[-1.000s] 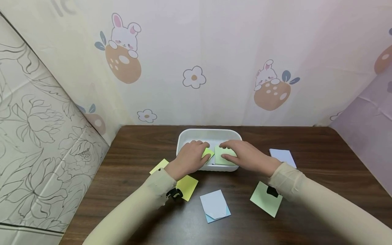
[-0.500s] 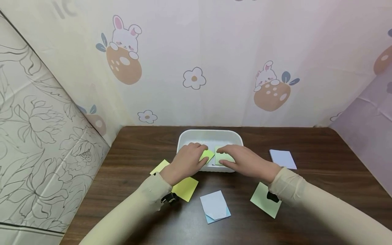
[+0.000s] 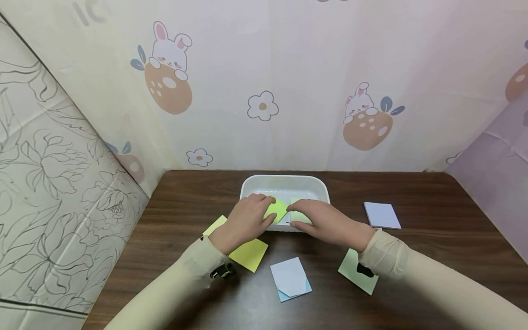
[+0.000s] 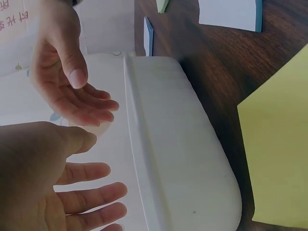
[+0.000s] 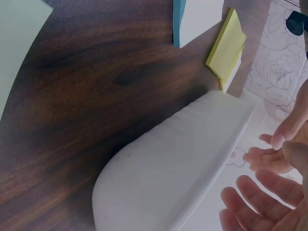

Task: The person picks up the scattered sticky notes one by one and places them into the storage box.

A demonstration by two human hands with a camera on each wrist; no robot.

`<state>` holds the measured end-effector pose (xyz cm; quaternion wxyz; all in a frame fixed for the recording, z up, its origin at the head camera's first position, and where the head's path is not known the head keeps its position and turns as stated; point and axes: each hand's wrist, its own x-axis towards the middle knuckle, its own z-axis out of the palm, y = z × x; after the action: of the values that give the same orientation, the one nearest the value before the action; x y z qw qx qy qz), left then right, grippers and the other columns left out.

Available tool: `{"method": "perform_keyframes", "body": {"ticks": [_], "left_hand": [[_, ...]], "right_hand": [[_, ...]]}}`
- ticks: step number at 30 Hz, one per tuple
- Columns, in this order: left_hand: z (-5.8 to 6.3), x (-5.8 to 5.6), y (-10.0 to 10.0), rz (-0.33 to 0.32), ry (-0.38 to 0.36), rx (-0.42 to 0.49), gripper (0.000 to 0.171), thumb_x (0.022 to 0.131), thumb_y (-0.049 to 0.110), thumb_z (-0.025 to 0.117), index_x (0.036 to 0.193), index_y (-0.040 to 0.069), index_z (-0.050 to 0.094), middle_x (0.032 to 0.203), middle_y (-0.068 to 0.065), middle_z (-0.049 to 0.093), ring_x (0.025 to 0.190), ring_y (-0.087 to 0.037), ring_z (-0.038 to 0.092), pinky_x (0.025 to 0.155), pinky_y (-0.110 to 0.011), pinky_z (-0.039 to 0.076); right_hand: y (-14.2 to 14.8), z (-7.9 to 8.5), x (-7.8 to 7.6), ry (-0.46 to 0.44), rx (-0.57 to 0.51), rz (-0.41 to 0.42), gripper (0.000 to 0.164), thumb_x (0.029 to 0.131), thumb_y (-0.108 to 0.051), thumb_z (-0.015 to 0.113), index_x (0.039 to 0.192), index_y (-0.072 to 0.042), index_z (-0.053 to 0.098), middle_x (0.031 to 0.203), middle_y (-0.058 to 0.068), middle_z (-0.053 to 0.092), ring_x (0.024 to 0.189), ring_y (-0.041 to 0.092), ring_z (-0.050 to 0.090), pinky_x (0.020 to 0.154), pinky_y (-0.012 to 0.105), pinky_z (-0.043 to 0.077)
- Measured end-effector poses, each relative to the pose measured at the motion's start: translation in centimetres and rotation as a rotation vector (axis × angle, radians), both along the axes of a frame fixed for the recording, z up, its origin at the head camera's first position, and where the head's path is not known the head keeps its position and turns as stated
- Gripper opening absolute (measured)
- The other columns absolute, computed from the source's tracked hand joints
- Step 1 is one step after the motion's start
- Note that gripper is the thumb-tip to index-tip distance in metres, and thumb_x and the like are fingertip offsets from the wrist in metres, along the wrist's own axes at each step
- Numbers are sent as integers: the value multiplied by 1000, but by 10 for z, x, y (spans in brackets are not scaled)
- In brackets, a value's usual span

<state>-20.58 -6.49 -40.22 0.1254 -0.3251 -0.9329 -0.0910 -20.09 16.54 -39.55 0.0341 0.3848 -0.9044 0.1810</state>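
A white plastic box (image 3: 284, 181) stands at the back of the table, holding a bright yellow-green sticky note pad (image 3: 279, 209) and a pale green pad (image 3: 299, 216). Over its left front part is my left hand (image 3: 247, 217), fingers relaxed and slightly bent, nothing between them. My right hand (image 3: 326, 222) hangs over the right front part, partly hiding the pale green pad, its thumb and fingers apart. In the left wrist view both hands show loose, empty fingers above the box's rim (image 4: 134, 125). The right wrist view shows them close together beside the box wall (image 5: 163, 168).
Yellow sticky notes (image 3: 249, 255) lie left of the box's front, partly under the left wrist. White and blue notes (image 3: 290, 278) lie in front, a pale green pad (image 3: 355, 270) by the right wrist, a pale lilac pad (image 3: 382, 215) at right. A patterned curtain (image 3: 264, 68) hangs behind.
My left hand has drawn back slightly to the left, and my right hand has shifted a little left. More of the yellow-green pad shows; the pads in the box stay put.
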Motion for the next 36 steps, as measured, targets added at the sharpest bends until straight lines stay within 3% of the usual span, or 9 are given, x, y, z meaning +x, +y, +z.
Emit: {"method": "perform_keyframes", "body": {"ticks": [14, 24, 36], "left_hand": [[1, 5, -13, 35, -5, 18, 37, 91, 33, 55, 118, 9, 63, 112, -4, 66, 103, -21, 60, 84, -35, 48], [9, 7, -33, 79, -5, 68, 38, 90, 32, 58, 118, 7, 63, 112, -8, 66, 103, -24, 60, 85, -39, 48], [3, 10, -55, 141, -7, 82, 38, 88, 31, 59, 116, 6, 64, 113, -9, 65, 103, -26, 60, 84, -40, 49]], "right_hand": [[-8, -4, 6, -11, -5, 44, 37, 92, -35, 56, 120, -12, 62, 116, -2, 63, 109, 9, 55, 91, 32, 45], [-14, -3, 8, -5, 18, 47, 39, 91, -37, 56, 121, -12, 61, 117, -4, 62, 109, 9, 55, 91, 32, 45], [-22, -8, 10, 22, 22, 74, 36, 90, -35, 58, 118, -12, 62, 114, -4, 63, 105, 9, 56, 91, 31, 44]]}}
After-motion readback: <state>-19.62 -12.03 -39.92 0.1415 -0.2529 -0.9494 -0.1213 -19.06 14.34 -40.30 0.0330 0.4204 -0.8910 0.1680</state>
